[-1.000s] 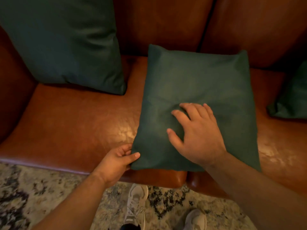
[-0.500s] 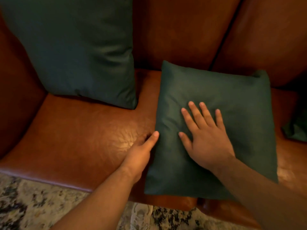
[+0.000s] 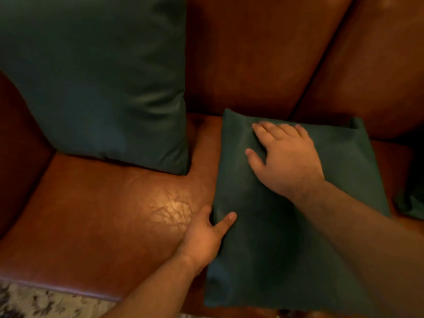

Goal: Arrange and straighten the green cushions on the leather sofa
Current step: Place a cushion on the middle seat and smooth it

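Observation:
A small dark green cushion (image 3: 270, 237) lies flat on the seat of the brown leather sofa (image 3: 103, 214). My right hand (image 3: 284, 157) lies on its far half, fingers spread towards the top edge. My left hand (image 3: 206, 235) holds the cushion's left edge, thumb on top and fingers tucked beneath. A larger green cushion (image 3: 98, 83) leans upright against the backrest at the left. The corner of a third green cushion (image 3: 410, 203) shows at the right edge.
The sofa's backrest (image 3: 263, 53) rises behind the cushions, with a seam between two back panels. A patterned rug (image 3: 34, 301) shows below the seat's front edge at the bottom left. Bare seat leather lies between the two nearer cushions.
My right hand slid from the cushion's middle up towards its far edge. My left hand moved from the near corner up along the left edge and took hold. The view has come closer.

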A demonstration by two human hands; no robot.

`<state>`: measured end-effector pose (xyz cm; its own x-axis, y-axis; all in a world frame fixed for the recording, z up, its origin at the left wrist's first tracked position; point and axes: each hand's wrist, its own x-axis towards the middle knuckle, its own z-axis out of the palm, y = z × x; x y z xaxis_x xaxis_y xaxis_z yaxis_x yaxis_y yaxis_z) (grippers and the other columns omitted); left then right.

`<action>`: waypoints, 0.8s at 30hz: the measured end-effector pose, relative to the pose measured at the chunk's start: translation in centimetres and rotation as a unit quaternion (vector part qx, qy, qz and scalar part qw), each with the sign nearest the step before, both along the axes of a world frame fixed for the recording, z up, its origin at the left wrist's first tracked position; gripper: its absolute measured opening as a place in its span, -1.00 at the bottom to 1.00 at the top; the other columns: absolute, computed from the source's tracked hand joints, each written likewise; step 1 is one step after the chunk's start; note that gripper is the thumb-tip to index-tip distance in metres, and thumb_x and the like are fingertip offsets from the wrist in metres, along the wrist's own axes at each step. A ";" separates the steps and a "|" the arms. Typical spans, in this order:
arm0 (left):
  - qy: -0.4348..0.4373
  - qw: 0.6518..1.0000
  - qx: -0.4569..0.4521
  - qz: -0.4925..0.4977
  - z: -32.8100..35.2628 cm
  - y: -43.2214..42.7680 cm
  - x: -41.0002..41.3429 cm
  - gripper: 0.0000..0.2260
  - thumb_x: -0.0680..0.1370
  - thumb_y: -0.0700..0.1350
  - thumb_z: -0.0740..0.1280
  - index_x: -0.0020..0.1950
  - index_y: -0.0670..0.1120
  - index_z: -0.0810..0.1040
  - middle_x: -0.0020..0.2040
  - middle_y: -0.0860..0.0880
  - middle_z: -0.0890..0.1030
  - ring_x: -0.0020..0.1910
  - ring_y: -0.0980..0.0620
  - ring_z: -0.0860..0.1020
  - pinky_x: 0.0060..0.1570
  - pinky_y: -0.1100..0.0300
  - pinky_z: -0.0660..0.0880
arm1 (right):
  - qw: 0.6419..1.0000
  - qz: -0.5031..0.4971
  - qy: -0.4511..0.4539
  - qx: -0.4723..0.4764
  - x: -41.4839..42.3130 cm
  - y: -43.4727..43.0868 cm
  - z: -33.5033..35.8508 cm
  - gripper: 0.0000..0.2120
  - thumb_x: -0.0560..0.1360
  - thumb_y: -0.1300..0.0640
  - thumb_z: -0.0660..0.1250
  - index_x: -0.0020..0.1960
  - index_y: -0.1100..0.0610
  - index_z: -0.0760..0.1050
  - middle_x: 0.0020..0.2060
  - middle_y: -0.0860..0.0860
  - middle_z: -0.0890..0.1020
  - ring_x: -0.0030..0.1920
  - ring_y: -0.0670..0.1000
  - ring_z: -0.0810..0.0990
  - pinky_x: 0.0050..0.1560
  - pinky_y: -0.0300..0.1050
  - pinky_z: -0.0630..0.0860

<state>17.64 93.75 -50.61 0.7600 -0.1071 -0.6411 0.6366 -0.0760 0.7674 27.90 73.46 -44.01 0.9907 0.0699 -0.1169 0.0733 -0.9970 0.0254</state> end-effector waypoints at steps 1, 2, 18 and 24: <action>0.004 1.000 -0.012 0.003 0.1 -0.1 -0.1 -0.77 0.61 -0.13 0.49 0.26 -0.05 0.62 0.13 -0.02 0.78 0.16 -0.02 0.74 0.28 -0.15 0.63 | 1.000 0.004 0.019 -0.007 0.1 -0.2 -0.4 -0.26 0.61 -0.32 -0.05 0.67 0.03 0.26 0.64 0.01 0.34 0.63 0.15 0.26 0.60 0.31 0.17; 0.006 1.000 -0.022 0.004 0.2 -0.3 -0.2 -0.76 0.61 -0.15 0.49 0.27 -0.04 0.61 0.14 -0.02 0.78 0.17 -0.02 0.73 0.29 -0.16 0.62 | 0.998 0.009 0.051 -0.020 0.0 -0.3 -1.2 -0.25 0.63 -0.31 -0.14 0.72 0.01 0.10 0.70 -0.02 0.19 0.70 0.13 0.09 0.64 0.31 0.05; -0.411 0.698 0.438 -0.390 4.1 -9.9 5.7 -0.28 0.63 0.36 0.03 0.75 0.18 -0.04 0.76 0.00 -0.19 0.74 -0.09 -0.21 0.65 -0.30 -0.10 | 0.981 -0.129 0.049 0.135 -5.2 -11.4 -1.1 -0.30 0.65 -0.36 -0.08 0.73 -0.17 0.00 0.73 -0.07 0.03 0.72 0.03 -0.05 0.66 0.33 -0.09; -0.378 0.692 0.489 -0.373 2.9 -10.8 5.8 -0.25 0.60 0.41 -0.02 0.75 0.17 -0.05 0.77 -0.02 -0.13 0.74 -0.12 -0.16 0.66 -0.30 -0.12 | 0.957 -0.178 0.162 0.163 -3.1 -19.6 -2.7 0.11 0.30 -0.75 -0.29 0.72 -0.23 -0.14 0.73 -0.16 -0.10 0.72 -0.01 -0.14 0.66 0.29 -0.10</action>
